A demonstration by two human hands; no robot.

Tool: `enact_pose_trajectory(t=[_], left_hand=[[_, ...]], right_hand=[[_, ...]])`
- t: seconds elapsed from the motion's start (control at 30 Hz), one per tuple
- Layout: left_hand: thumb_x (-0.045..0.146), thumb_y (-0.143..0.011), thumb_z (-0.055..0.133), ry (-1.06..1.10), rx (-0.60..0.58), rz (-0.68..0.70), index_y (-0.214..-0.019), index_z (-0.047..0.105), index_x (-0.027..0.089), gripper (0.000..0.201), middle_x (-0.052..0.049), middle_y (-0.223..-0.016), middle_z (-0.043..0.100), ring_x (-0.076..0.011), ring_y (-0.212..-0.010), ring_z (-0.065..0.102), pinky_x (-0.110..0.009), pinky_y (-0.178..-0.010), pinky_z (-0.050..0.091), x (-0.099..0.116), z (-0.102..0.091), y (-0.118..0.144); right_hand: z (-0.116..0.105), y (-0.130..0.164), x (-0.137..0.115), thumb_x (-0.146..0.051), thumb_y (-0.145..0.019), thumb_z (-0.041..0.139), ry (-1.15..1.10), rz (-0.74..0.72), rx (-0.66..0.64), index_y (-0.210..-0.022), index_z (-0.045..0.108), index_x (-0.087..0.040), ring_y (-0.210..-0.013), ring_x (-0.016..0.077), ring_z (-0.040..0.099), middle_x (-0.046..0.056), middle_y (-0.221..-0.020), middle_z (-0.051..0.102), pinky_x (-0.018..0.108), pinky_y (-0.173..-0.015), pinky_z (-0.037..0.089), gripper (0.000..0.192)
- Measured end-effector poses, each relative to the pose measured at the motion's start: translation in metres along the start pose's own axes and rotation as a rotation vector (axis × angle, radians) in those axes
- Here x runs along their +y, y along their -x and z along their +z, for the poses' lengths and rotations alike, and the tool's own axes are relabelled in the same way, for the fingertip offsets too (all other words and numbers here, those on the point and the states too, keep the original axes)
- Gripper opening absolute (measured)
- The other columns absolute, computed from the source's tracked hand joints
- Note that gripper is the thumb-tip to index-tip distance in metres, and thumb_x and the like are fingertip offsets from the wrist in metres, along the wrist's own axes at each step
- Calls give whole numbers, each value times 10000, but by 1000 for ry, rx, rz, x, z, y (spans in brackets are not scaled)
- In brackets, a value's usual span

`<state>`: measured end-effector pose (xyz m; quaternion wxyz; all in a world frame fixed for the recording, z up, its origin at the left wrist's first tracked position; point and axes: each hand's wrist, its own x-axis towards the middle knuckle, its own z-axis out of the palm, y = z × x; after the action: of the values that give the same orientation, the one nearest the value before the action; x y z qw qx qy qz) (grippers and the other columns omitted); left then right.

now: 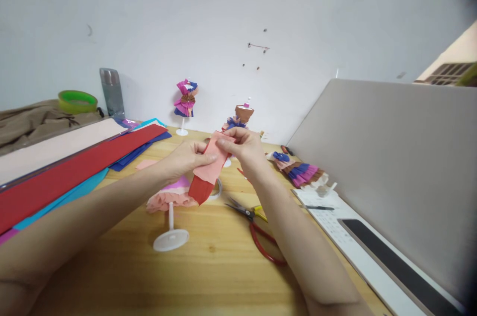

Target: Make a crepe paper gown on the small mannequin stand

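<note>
Above the near table (208,266), left hand (186,159) and right hand (244,149) are both pinching a crepe strip (208,172), seemingly light, soft, tearable, best gripped at its top edge.

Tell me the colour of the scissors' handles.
Red, on the scissors lying on the wooden table; the head view shows them.
</note>
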<state>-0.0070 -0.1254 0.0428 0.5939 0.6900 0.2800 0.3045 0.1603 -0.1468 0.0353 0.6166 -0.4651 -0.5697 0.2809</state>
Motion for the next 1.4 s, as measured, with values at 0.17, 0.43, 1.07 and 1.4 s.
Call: enact_pose_trajectory(t=[0.17,0.43,1.07,1.4], left_hand=[[290,-693,709,27,-34,-4,-627,657,145,168,34,-548,542,-78,-513,410,-212,-483,251,0,-2,1],[382,-667,764,214,39,86,-652,692,128,265,-10,-603,639,-87,-536,498,-207,-515,349,-12,-7,-9],[254,-678,746,262,32,154,-848,745,122,215,-65,-768,742,-172,-719,677,-281,-704,526,-15,-16,-14],[215,-670,740,366,56,188,-958,751,121,303,-96,-827,766,-216,-727,702,-338,-712,537,-13,-12,-14]], right_hand=[[-2,1,-4,-391,-564,789,-16,26,9,-656,620,-180,-462,93,473,-38,-532,549,225,-428,389,286],[0,4,-8,-501,-617,761,-57,85,-131,-706,605,-181,-472,93,508,-23,-581,585,215,-433,388,367],[5,4,-3,-319,-592,752,-85,91,-108,-612,568,-183,-383,70,467,-53,-463,559,202,-407,352,229],[9,4,0,-251,-539,772,-316,100,-128,-681,643,-206,-465,81,489,-56,-531,600,211,-473,390,196]])
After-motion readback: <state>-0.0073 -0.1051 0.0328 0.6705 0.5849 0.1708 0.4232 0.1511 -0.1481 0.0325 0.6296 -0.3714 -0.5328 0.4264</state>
